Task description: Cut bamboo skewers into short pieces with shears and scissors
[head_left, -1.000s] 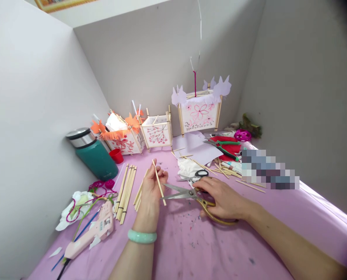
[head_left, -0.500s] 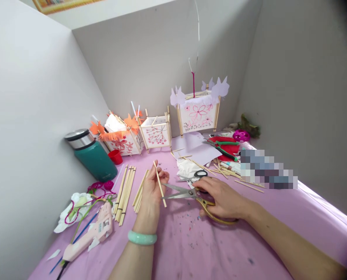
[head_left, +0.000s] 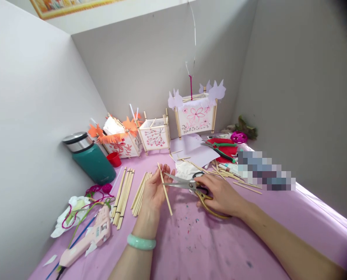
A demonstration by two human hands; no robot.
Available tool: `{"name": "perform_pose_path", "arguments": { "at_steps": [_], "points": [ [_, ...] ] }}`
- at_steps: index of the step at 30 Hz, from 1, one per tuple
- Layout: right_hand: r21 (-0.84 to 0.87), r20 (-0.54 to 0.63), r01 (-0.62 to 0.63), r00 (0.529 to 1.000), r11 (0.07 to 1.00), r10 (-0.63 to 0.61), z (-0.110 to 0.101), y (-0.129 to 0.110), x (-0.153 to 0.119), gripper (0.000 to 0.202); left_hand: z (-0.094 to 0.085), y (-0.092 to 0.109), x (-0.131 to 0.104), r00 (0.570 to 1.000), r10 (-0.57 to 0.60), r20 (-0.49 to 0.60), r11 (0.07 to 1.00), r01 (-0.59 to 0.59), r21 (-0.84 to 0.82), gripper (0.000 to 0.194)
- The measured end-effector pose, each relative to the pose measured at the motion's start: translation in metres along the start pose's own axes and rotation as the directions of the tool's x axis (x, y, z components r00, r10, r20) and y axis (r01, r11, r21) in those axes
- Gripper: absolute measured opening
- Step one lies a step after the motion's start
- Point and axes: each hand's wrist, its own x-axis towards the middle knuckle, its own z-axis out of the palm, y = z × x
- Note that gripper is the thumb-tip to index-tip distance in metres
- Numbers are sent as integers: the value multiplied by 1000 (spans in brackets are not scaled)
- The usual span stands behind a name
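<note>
My left hand [head_left: 157, 186] pinches a thin wooden stick [head_left: 167, 200] near its upper end, palm partly turned up; the stick slants down to the right. In my right hand [head_left: 220, 194] is a pair of gold-handled scissors [head_left: 187, 184], blades parted and pointing left. Their tips are at the stick, close to my left fingers; whether both blades touch it I cannot tell. Beneath my right hand lies a second, black-handled pair of scissors [head_left: 198, 175], mostly covered. Left of my left hand are loose sticks [head_left: 140, 194] and banded stick bundles [head_left: 125, 198].
Three paper-and-stick lanterns [head_left: 155, 138] stand at the back. A green bottle [head_left: 94, 161], a red cup [head_left: 114, 159] and a pink glue gun [head_left: 87, 241] are on the left. Pliers [head_left: 221, 149], scattered sticks [head_left: 225, 173] and crumpled white tissue [head_left: 186, 169] lie to the right.
The scissors have shifted up along the stick, nearer my left fingers. The stick's lower end now reaches further down and right. My left fingers have spread a little.
</note>
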Motion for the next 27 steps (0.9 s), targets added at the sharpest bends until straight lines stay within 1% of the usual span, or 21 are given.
{"name": "perform_pose_path", "arguments": {
  "at_steps": [5, 7, 9, 13, 17, 21, 27],
  "points": [
    [-66, -120, -107, 988, 992, 98, 0, 6, 1, 45, -3, -2, 2, 1000, 13, 17, 997, -14, 78, 22],
    [-60, -157, -140, 979, 988, 130, -1, 8, 1, 48, -5, -2, 2, 1000, 10, 30, 995, -13, 103, 16],
    [-48, -176, -151, 974, 987, 140, -2, 8, 0, 50, -6, -3, 1, 998, -7, 68, 987, -4, 160, 12],
    [-61, -174, -138, 977, 989, 126, -3, 5, 1, 49, -5, -9, -3, 991, 20, 133, 939, -64, 338, 21],
    [-131, -164, -130, 981, 983, 108, -2, 3, 1, 45, -1, -16, -7, 994, 23, 111, 896, -69, 438, 29],
    [-174, -173, -142, 979, 975, 112, -1, 2, 1, 40, 1, -18, -9, 996, 21, 92, 879, -62, 474, 24],
    [-85, -166, -154, 976, 984, 139, -2, 0, -1, 33, 2, -18, -9, 997, 36, 65, 868, -64, 492, 24]
  ]
}}
